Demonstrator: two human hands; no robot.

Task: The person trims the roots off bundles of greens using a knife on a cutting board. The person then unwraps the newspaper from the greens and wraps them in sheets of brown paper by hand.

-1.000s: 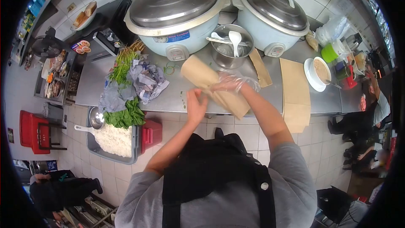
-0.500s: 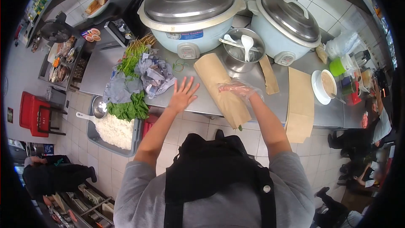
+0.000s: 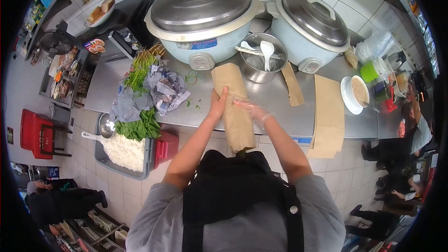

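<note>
A brown paper roll (image 3: 238, 130) lies slantwise at the front of the steel counter, its near end jutting past the edge. Something dark green shows at that near end, suggesting leafy contents; the rest inside is hidden. My bare left hand (image 3: 218, 103) grips the roll's left side, thumb on top, other fingers mostly out of sight. On the right side, my right hand (image 3: 252, 111), in a clear plastic glove, is closed against the paper. Crumpled newsprint (image 3: 165, 88) with leafy greens (image 3: 140, 126) lies left of the roll.
Behind stand a large rice cooker (image 3: 200, 14), a smaller rice cooker (image 3: 310, 23) and a steel pot (image 3: 261, 77) with white spoons. Flat brown paper (image 3: 326, 121) and a bowl (image 3: 358, 91) are rightward. A grey tub (image 3: 121, 170) of rice is lower left. Other people stand at both sides.
My left hand, spread beside the roll before, has moved right and taken hold of it. The roll has turned more upright in view and shifted slightly left, with my right hand still on it.
</note>
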